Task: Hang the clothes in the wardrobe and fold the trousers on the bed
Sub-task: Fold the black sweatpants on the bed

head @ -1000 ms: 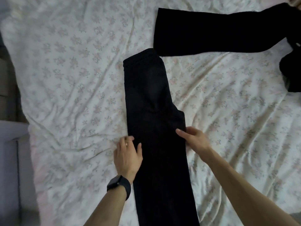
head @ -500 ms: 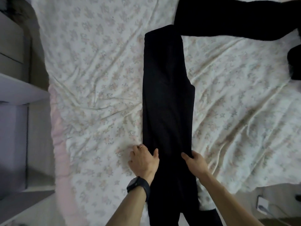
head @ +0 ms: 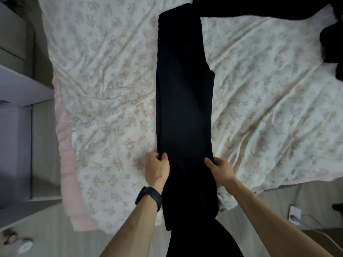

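Observation:
A pair of black trousers (head: 183, 93) lies lengthwise down the middle of the bed (head: 104, 101), folded leg on leg, waist at the far end. Its leg ends hang over the near edge of the bed. My left hand (head: 156, 168) pinches the trousers' left edge, thumb on top of the cloth. My right hand (head: 220, 168) grips the right edge at the same height, thumb on top. A dark watch sits on my left wrist.
More black clothing (head: 259, 8) lies across the far end of the bed, with another dark piece (head: 332, 47) at the right edge. Grey furniture (head: 16, 84) stands to the left. A white charger and cable (head: 295, 213) lie on the floor at the right.
Both hands have slid down the trousers toward the near edge of the bed and closed on the cloth's two sides. The view has pulled back, showing the floor.

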### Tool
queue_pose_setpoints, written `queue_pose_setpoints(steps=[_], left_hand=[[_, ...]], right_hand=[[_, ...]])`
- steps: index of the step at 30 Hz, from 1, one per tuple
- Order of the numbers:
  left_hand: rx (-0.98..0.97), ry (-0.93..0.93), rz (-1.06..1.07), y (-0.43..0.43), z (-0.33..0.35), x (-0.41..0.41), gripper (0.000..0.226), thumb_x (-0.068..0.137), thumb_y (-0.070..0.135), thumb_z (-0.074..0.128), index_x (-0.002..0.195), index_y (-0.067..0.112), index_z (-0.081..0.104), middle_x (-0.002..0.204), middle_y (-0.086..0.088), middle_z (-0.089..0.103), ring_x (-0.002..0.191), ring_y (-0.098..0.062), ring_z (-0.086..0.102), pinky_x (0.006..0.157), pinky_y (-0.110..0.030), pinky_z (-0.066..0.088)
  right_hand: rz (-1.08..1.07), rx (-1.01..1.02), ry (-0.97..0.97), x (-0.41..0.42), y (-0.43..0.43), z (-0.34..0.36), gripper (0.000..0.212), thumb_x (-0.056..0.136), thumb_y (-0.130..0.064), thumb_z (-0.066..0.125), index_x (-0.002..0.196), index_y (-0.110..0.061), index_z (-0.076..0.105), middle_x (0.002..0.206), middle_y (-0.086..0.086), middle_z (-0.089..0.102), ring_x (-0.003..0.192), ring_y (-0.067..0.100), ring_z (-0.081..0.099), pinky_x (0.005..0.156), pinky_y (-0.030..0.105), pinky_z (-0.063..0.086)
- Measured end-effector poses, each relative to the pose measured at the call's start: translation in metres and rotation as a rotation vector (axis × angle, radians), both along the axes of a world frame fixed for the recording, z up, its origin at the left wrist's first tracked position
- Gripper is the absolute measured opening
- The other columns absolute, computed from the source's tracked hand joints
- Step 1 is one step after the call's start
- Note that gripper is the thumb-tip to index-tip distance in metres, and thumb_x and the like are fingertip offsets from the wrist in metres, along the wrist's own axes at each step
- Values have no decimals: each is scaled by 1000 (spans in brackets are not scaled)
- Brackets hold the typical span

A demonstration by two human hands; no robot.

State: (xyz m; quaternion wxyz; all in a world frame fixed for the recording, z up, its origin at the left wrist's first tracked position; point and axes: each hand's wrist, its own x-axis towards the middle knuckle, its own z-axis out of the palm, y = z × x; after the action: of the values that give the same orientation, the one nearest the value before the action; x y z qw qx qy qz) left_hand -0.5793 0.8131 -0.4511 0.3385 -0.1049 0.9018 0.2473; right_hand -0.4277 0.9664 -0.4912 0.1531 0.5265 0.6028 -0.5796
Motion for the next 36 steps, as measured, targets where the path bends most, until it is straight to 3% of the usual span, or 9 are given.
queue_pose_setpoints(steps=[5,8,12,16,19,22,25,30,36], left_hand=[[37,10,-4,-17,4,14,24,104,40,47,111,18,54,95,4,60,96,-24,60,81,-34,45],[40,-37,-72,-29,3,31,38,105,44,45,124,13,57,120,-6,65,107,-27,59,86,-32,44],[2,-136,-210,-54,-12,62,68,96,59,53,146,12,48,146,-4,52,134,-26,51,110,-39,42],[81,-281,-194,-86,-27,104,46,92,52,65,122,17,63,119,1,67,110,-21,64,95,-32,51],[113,-338,-238,-114,-32,134,47,94,48,65,131,19,62,120,3,67,110,-19,64,89,-26,48],[91,-387,-282,-136,-39,151,43,96,46,63,132,23,62,119,4,67,107,-17,62,85,-25,46],[93,-415,-311,-145,-45,165,36,97,43,61,128,24,63,118,5,66,108,-17,61,89,-27,46],[148,-354,-195,-162,-54,183,17,99,31,53,107,19,63,107,-1,68,94,-14,63,81,-30,49],[303,-279,-60,-202,-30,199,27,104,39,52,122,23,63,111,6,69,104,-14,65,91,-28,48]], right_hand=[[-23,-27,-3,21,-17,1,30,97,-46,61,100,-20,75,88,-3,77,83,16,74,84,42,61],[3,-30,-17,35,-28,1,26,99,-41,60,105,-19,74,92,-4,77,85,14,73,86,37,60],[16,-44,11,55,-40,-4,24,98,-37,60,108,-21,75,93,-5,77,88,15,73,88,40,59],[58,-61,28,75,-48,-10,20,98,-32,62,103,-18,76,93,-2,77,88,14,72,86,35,59],[115,-40,22,97,-60,-15,20,99,-30,62,106,-18,75,91,-3,75,86,12,71,78,26,58],[168,-48,-8,127,-76,-22,19,99,-31,61,106,-20,76,93,-1,76,89,15,71,79,28,56],[211,-57,-11,156,-92,-28,18,96,-31,65,105,-22,78,92,-2,77,91,16,72,83,30,57],[287,23,-26,186,-111,-32,11,97,-35,64,100,-30,74,91,-5,76,86,11,70,71,20,50],[125,106,14,227,-137,-11,21,95,-39,67,104,-22,73,92,-6,75,83,8,71,69,17,52]])
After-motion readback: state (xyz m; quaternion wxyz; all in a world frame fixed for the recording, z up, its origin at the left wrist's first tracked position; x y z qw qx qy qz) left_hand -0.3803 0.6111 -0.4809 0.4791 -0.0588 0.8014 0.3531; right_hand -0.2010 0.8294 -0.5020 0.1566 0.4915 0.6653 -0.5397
